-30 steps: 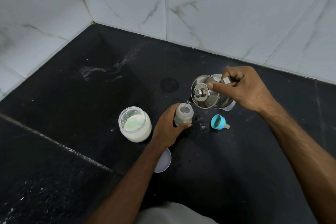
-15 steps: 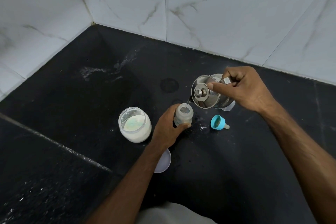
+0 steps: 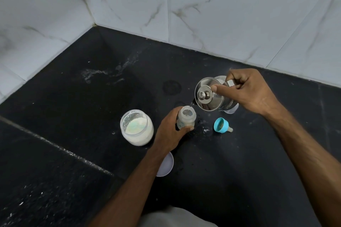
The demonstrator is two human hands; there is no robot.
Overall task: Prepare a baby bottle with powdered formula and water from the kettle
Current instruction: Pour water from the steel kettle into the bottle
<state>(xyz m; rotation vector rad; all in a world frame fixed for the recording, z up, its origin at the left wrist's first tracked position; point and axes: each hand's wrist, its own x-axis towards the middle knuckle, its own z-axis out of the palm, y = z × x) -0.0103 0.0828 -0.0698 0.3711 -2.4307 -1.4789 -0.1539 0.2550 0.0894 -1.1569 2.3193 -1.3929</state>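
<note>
Water-pouring is underway: the right hand (image 3: 247,92) grips the tilted steel kettle (image 3: 212,96), thumb on its lid, while the left hand (image 3: 170,129) wraps the baby bottle (image 3: 186,119) at its 7 o'clock; next, likely leveling the kettle, then fitting the blue teat ring (image 3: 221,125).

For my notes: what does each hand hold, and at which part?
Left hand holds the baby bottle around its body. Right hand holds the kettle by its handle, thumb on the lid.
</note>
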